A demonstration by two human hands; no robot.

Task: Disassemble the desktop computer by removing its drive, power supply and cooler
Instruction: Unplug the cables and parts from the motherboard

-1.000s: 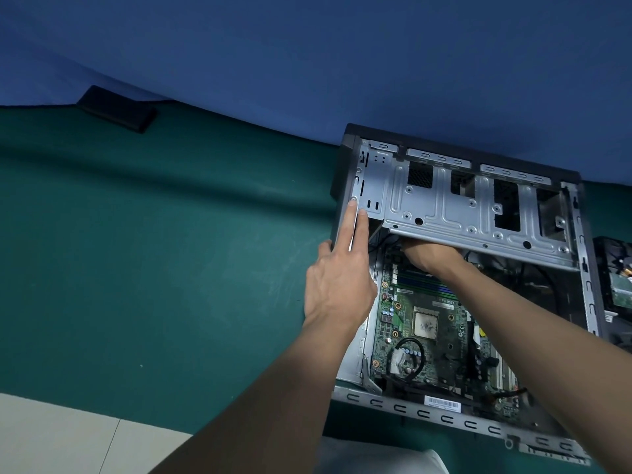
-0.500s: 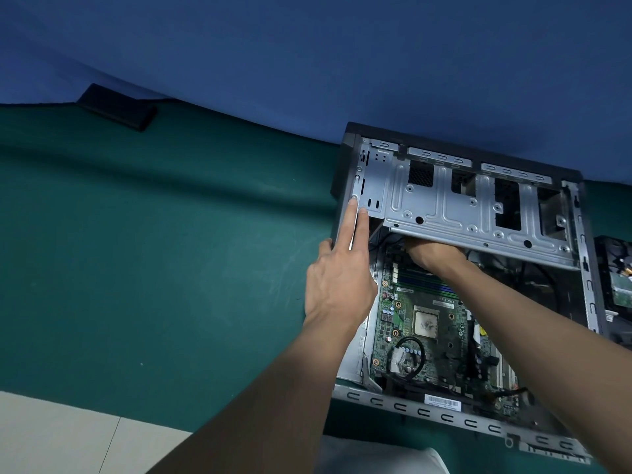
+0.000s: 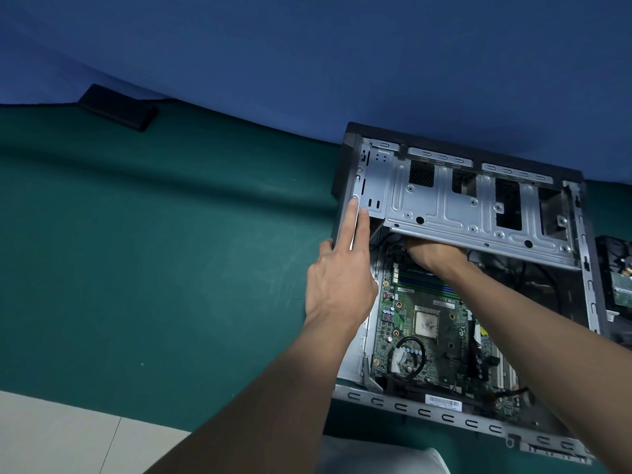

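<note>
An open desktop case (image 3: 345, 186) lies on its side on the green mat. Its silver drive cage (image 3: 455, 206) spans the far half. Below it the green motherboard (image 3: 427, 340) shows a bare processor (image 3: 425, 323) with no cooler on it. My left hand (image 3: 338, 285) rests on the case's left edge, index and middle fingers straight against the metal frame, thumb on the outer wall. My right hand (image 3: 432, 253) reaches under the drive cage; its fingers are hidden there, so what they hold cannot be seen.
A black flat object (image 3: 118, 107) lies at the far left edge of the green mat (image 3: 171, 268). Removed parts, a dark unit and a green board (image 3: 620, 285), sit right of the case. A blue cloth backs the scene. Pale floor tiles (image 3: 51, 436) show at the near left.
</note>
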